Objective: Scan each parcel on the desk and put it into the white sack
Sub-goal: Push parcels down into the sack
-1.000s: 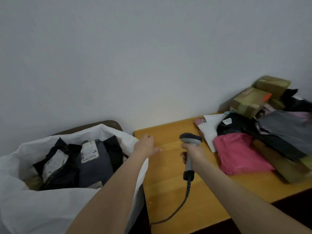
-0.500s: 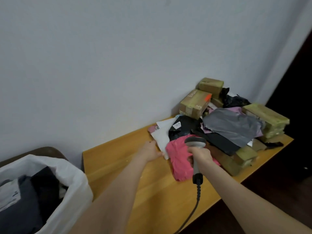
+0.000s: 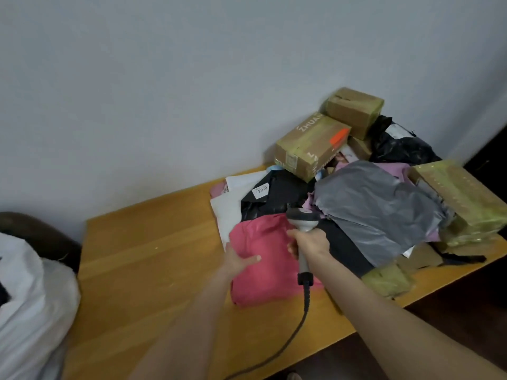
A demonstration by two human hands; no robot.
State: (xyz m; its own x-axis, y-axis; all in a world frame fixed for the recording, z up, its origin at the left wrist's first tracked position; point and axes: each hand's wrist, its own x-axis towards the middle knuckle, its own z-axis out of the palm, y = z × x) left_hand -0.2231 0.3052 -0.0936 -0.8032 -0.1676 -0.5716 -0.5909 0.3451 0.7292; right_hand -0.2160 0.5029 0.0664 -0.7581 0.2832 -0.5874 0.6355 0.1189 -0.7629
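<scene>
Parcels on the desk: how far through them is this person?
Done: the white sack at left bulges, though its contents barely show. In hand: the left hand grips a pink plastic mailer while the right hand holds the grey handheld scanner above it. Left: a heap of bags and taped cardboard boxes.

A plain pale grey painted wall [image 3: 192, 91] fills the view from 9 through 12 to 2 o'clock, softly and evenly lit. A honey-coloured wooden desk [image 3: 142, 259] stands against it, spreading from the centre toward 6 o'clock. At 9 o'clock sits a dark brown rounded piece of furniture [image 3: 41, 237]. Dark floor [image 3: 452, 319] shows at 4 o'clock.
</scene>
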